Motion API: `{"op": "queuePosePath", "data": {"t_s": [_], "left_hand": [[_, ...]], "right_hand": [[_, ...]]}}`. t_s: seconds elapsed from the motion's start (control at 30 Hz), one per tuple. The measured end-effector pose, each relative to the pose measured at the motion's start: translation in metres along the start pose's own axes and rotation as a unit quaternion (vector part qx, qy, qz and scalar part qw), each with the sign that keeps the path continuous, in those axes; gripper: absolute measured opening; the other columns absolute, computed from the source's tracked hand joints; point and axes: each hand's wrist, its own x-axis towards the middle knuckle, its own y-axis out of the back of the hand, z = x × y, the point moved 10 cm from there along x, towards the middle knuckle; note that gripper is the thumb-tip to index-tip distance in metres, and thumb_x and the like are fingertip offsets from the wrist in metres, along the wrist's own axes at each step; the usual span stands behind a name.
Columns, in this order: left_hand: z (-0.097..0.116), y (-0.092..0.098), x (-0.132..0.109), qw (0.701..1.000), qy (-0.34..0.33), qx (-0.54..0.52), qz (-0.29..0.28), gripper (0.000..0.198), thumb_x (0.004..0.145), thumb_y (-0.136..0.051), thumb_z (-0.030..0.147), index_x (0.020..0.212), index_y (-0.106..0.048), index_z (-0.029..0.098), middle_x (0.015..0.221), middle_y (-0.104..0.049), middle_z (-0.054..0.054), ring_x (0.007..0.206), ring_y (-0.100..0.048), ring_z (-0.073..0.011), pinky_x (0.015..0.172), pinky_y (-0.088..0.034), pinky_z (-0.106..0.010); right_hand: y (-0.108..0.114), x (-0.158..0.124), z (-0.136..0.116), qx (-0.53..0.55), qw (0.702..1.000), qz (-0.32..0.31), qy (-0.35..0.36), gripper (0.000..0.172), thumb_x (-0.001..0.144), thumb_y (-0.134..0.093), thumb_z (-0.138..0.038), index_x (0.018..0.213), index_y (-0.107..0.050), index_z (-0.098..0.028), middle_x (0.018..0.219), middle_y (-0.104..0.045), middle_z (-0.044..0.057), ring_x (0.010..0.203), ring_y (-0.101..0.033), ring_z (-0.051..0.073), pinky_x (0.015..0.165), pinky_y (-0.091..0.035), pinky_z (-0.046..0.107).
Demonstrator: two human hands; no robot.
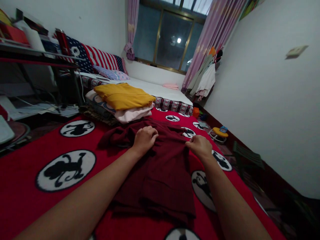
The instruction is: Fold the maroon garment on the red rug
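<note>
A dark maroon garment [165,173] lies spread on the red blanket [105,186], its kind not fully clear, with a sleeve-like part reaching out to the left. My left hand [145,139] rests on its upper middle with fingers curled into the cloth. At the garment's right edge, my right hand [200,146] pinches the fabric and draws it taut. Just beyond is a stack of folded clothes, a mustard yellow one [125,95] on top and a pale pink one [135,114] below it.
A cluttered desk [37,55] stands at the left. Behind the stack is a second bed [150,87] with a patterned pillow [112,73]. Along the right wall are a yellow stool [219,132], a dark green chair [246,155] and hanging clothes [206,78].
</note>
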Motion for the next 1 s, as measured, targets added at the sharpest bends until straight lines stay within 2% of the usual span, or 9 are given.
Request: {"op": "queuePosePath", "data": {"t_s": [0.17,0.33,0.47,0.53,0.63,0.73,0.8,0.9,1.0], "left_hand": [[0.008,-0.010,-0.002,0.998,0.000,0.046,-0.046,0.015,0.087,-0.060,0.032,0.086,-0.071,0.021,0.095,-0.066,-0.006,0.094,-0.062,-0.0237,0.080,-0.048,-0.033],[-0.028,-0.005,-0.002,0.993,0.108,0.045,-0.023,0.027,0.090,-0.054,0.032,0.114,-0.065,0.025,0.112,-0.062,-0.008,0.090,-0.066,-0.0242,0.075,-0.052,-0.033],[-0.057,-0.008,-0.001,0.986,0.162,0.033,-0.013,0.058,0.081,-0.066,0.032,0.136,-0.050,0.022,0.120,-0.059,-0.014,0.097,-0.066,-0.0295,0.081,-0.052,-0.038],[-0.066,-0.013,0.000,0.986,0.167,0.018,-0.016,0.051,0.077,-0.070,0.031,0.125,-0.059,0.020,0.112,-0.063,-0.014,0.097,-0.065,-0.0296,0.082,-0.052,-0.038],[-0.070,-0.015,0.004,0.988,0.149,-0.043,-0.004,0.014,0.077,-0.065,0.019,0.090,-0.070,0.019,0.089,-0.067,-0.007,0.084,-0.066,-0.0228,0.081,-0.052,-0.034],[-0.070,0.003,0.005,0.983,0.126,-0.095,0.091,0.012,0.077,-0.059,0.011,0.080,-0.068,0.018,0.082,-0.066,-0.005,0.079,-0.064,-0.0185,0.082,-0.052,-0.031],[-0.067,0.010,0.003,0.980,0.105,-0.112,0.130,0.016,0.079,-0.055,0.010,0.085,-0.068,0.017,0.089,-0.065,-0.006,0.087,-0.063,-0.0188,0.087,-0.051,-0.031],[-0.060,-0.002,0.004,0.986,0.068,-0.131,0.084,0.021,0.082,-0.055,0.014,0.098,-0.068,0.016,0.102,-0.065,-0.009,0.099,-0.061,-0.0204,0.094,-0.048,-0.033],[-0.055,-0.012,0.003,0.988,0.047,-0.140,0.047,0.022,0.085,-0.057,0.022,0.101,-0.069,0.015,0.110,-0.064,-0.010,0.103,-0.061,-0.0213,0.098,-0.046,-0.034]], "right_hand": [[-0.009,0.007,0.021,-0.039,0.998,-0.046,-0.011,0.018,0.070,-0.063,-0.033,0.080,-0.070,-0.020,0.095,-0.071,0.015,0.094,-0.066,0.034,0.069,-0.046,0.036],[-0.014,0.025,0.001,0.115,0.991,0.060,0.031,0.035,0.080,-0.057,-0.029,0.114,-0.061,-0.021,0.091,-0.072,0.008,0.088,-0.067,0.024,0.072,-0.047,0.030],[-0.034,0.055,-0.016,0.190,0.978,0.061,0.058,0.057,0.076,-0.062,-0.024,0.132,-0.051,-0.018,0.091,-0.072,0.007,0.088,-0.067,0.022,0.077,-0.049,0.029],[-0.045,0.072,-0.021,0.197,0.978,0.032,0.060,0.048,0.070,-0.069,-0.022,0.117,-0.062,-0.020,0.088,-0.073,0.005,0.087,-0.068,0.022,0.077,-0.049,0.028],[-0.047,0.095,-0.024,0.211,0.976,0.009,0.049,0.018,0.071,-0.066,-0.017,0.088,-0.071,-0.018,0.075,-0.072,0.005,0.078,-0.069,0.021,0.073,-0.050,0.027],[-0.038,0.110,-0.028,0.233,0.971,0.035,0.034,0.029,0.081,-0.053,-0.017,0.107,-0.067,-0.014,0.088,-0.073,0.010,0.080,-0.070,0.020,0.075,-0.052,0.028],[-0.040,0.110,-0.038,0.254,0.965,0.037,0.046,0.043,0.083,-0.054,-0.018,0.126,-0.056,-0.013,0.107,-0.071,0.012,0.090,-0.069,0.018,0.080,-0.052,0.028],[-0.051,0.090,-0.062,0.264,0.959,-0.008,0.105,0.058,0.078,-0.067,-0.023,0.132,-0.050,-0.013,0.124,-0.064,0.014,0.109,-0.064,0.021,0.094,-0.048,0.033],[-0.038,0.044,-0.077,0.259,0.953,-0.002,0.156,0.046,0.079,-0.067,-0.027,0.122,-0.059,-0.013,0.125,-0.063,0.014,0.116,-0.059,0.025,0.102,-0.043,0.039]]}}
